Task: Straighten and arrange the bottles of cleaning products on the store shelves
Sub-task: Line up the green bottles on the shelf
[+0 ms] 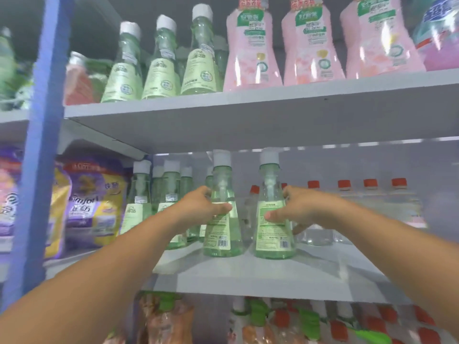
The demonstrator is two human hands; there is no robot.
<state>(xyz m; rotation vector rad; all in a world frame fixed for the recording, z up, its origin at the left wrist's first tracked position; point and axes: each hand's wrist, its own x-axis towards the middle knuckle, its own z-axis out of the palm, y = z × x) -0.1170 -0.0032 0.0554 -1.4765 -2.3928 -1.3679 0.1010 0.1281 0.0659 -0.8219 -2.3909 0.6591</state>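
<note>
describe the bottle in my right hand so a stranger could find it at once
On the middle shelf, two green bottles stand out front. It is the right-hand green bottle, in the right hand, nearest the red-capped clear bottles.

I see bare middle shelf (248, 276) in front of the two front green bottles (222, 219), wide enough for both forearms. Between those two runs a narrow gap. More green bottles (171, 194) crowd the left; clear red-capped bottles (345, 209) block the right and rear. The upper shelf (248, 115) sits just above the caps.
</note>
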